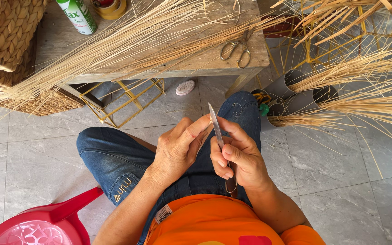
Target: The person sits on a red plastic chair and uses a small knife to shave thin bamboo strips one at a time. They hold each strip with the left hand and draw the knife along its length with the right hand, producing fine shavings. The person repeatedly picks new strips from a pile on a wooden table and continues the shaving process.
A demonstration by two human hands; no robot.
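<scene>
My right hand [240, 156] grips a slim knife [216, 124], its narrow metal blade pointing up and away from me and its handle end poking out below my palm. My left hand [180, 147] is pinched against the blade near its tip, thumb and forefinger pressed together on a thin pale straw strand that is hard to make out. Both hands hover over my lap, above blue jeans [114, 156] and an orange shirt [214, 220].
A low wooden table [205, 63] ahead carries long straw stalks [128, 41], scissors [237, 47], a green-and-white can [79, 16] and a tape roll [110, 7]. Woven baskets [5, 45] sit at left, grey tubes [291, 95] stuffed with straw at right, a red plastic stool [41, 224] at lower left.
</scene>
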